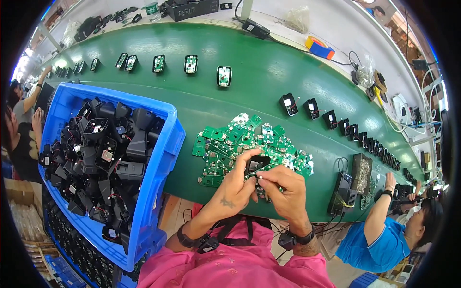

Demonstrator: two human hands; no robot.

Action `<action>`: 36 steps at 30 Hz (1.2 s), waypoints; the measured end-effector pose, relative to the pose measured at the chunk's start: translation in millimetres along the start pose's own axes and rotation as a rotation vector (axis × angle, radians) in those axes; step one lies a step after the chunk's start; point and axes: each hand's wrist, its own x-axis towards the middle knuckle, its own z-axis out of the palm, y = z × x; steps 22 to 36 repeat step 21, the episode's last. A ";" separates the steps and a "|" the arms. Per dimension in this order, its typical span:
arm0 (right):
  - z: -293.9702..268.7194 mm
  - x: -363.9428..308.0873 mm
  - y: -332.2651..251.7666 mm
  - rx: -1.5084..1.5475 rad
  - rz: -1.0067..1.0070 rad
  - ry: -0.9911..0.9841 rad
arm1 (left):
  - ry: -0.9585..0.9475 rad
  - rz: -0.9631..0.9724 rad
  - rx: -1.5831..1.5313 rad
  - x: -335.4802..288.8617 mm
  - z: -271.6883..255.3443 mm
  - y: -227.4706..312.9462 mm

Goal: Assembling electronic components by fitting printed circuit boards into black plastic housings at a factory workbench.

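Observation:
My left hand holds a small black plastic housing just above the near edge of the green belt. My right hand meets it from the right, its fingertips pinched on a small green circuit board at the housing's lower side. Beneath and behind both hands lies a loose pile of green circuit boards. A blue crate heaped with black housings stands to my left.
Black housings with boards lie spaced along the belt from far left to far right. A black power unit and a tray of small parts sit at right. A person in blue works at right; other people stand at far left.

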 end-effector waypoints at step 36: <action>-18.2 -2.9 -17.4 -0.168 -0.068 -0.173 | -0.014 0.340 0.331 -9.6 -8.3 18.8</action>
